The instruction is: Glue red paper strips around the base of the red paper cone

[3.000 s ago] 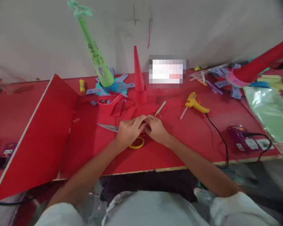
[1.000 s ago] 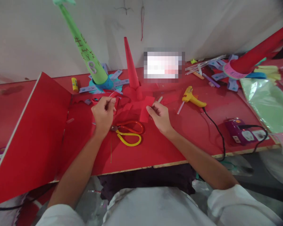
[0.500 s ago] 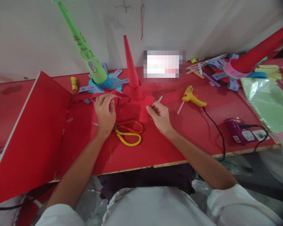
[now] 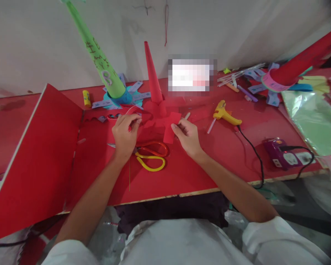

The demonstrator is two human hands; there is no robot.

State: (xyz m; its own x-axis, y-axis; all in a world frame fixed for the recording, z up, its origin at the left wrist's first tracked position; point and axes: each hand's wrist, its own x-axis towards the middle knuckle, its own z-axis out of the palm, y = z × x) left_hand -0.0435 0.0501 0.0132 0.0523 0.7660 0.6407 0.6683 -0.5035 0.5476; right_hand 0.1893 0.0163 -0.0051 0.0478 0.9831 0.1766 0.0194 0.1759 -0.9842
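Below pale wall [image 4: 223, 29], red table [image 4: 160, 184].

A plain greyish-white shirt [image 4: 187, 243] is worn, its front smoothly rounded, with loose cloth bunched along the left edge; the left sleeve [image 4: 71, 253] is cut short in the same pale cloth, and the left forearm [image 4: 89, 208] is bared below it; the right sleeve [image 4: 281, 243] is likewise short and is marked by soft creases, the right forearm [image 4: 237, 184] also being bared.
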